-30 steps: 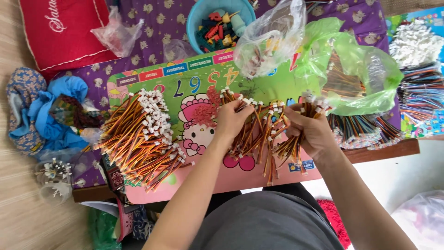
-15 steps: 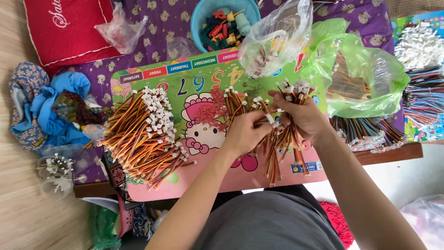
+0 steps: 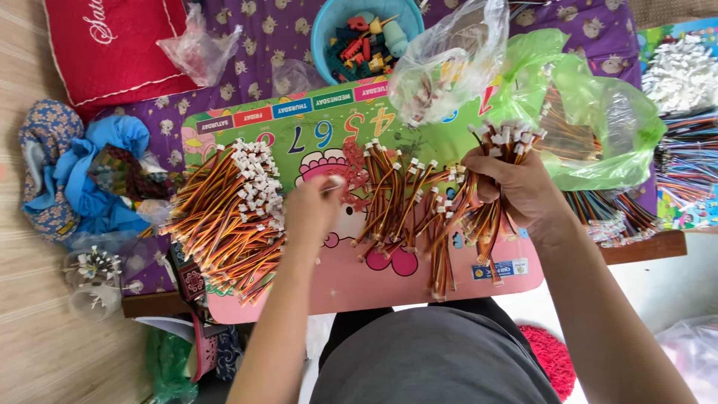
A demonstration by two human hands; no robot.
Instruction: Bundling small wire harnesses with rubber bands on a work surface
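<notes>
Pink and green, the cartoon board (image 3: 359, 280) on the low table carries everything. Nearest, loose wires (image 3: 400, 213) lie scattered mid-board, unsorted. Right hand (image 3: 516, 187) is clamped round a fat bundle (image 3: 497, 161), white plugs up and away, tails hanging toward the lap. Left hand (image 3: 314, 209) blurs, seemingly pinching one wire. At left the stacked pile (image 3: 228, 206) looks done, slanted, plugs far. Beyond, bags (image 3: 591, 112) and a blue bowl (image 3: 329, 22).

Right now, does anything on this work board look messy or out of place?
Mostly orderly. The loose cables in the middle lie splayed at mixed angles, unlike the neat pile on the left. The pink board overhangs the table edge.
</notes>
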